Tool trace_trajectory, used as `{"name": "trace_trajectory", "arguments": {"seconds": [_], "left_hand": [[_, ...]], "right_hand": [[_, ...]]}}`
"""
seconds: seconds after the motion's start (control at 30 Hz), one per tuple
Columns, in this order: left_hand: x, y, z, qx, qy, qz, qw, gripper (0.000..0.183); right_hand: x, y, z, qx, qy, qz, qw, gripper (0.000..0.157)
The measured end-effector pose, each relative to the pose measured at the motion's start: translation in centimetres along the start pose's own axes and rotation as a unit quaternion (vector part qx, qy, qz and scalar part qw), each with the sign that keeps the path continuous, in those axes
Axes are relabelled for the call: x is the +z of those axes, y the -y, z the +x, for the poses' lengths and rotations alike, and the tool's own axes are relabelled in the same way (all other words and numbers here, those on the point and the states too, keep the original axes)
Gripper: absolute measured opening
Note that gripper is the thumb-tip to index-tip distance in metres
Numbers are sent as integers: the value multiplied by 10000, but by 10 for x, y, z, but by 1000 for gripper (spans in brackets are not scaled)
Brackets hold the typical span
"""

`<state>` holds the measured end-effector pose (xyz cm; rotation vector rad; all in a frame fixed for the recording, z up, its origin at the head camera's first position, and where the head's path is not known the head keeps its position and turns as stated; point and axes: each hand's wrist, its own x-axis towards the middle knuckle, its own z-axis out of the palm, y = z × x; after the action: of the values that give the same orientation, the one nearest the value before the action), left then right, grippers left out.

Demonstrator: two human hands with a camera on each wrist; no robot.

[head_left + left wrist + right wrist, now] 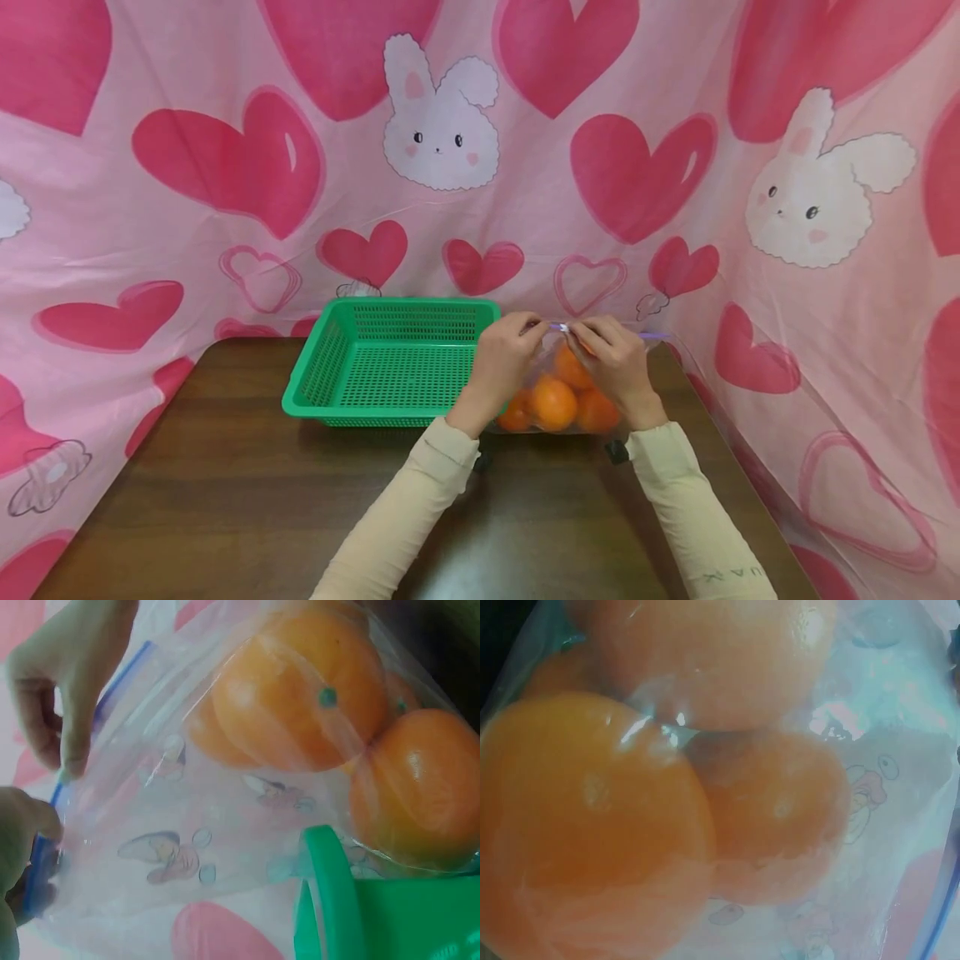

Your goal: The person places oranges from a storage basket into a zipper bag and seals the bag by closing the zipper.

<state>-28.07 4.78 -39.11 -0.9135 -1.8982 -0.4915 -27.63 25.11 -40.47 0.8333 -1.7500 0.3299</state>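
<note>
A clear zip bag printed with small cartoon figures holds several oranges. Its blue-purple zip strip runs along the top edge. My left hand pinches that strip near the basket's right side, and my right hand pinches it a little farther right. Between the two sets of fingertips a small white piece shows on the strip. From the right wrist, oranges fill much of the view through the plastic. Whether the zip is fully closed cannot be told.
A green plastic basket with nothing in it stands left of the bag, its right end partly behind my left hand. Both rest on a dark wooden table. Pink cloth with hearts and rabbits hangs behind and at the sides.
</note>
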Motion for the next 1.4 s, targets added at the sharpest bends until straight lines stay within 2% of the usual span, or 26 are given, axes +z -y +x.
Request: {"name": "trace_trajectory", "arguments": {"seconds": [0.17, 0.3, 0.47, 0.63, 0.83, 1.0, 1.13, 1.4], "left_hand": [[9, -5, 0, 94, -124, 589, 9981, 8], [13, -8, -2, 74, -346, 749, 9966, 12], [14, -9, -6, 20, -584, 723, 9957, 9], [16, -10, -9, 42, -673, 739, 9950, 11], [17, -10, -11, 82, -753, 683, 9948, 16], [17, -10, -13, 107, -714, 589, 9956, 19], [14, -12, -13, 46, -605, 501, 9969, 12], [11, -11, -14, -36, -545, 439, 9975, 6]], "right_hand": [[1, 2, -1, 10, 9, -121, 9999, 21], [3, 3, -2, -34, -88, -193, 9998, 23], [5, 4, -3, -194, -307, -238, 9991, 17], [8, 7, -5, -280, -620, -314, 9972, 8], [11, 8, -10, -294, -867, -481, 9946, 7], [14, 7, -14, -248, -1082, -594, 9920, 6], [16, 8, -17, -157, -1216, -628, 9905, 8], [14, 4, -17, -160, -1177, -598, 9911, 7]]}}
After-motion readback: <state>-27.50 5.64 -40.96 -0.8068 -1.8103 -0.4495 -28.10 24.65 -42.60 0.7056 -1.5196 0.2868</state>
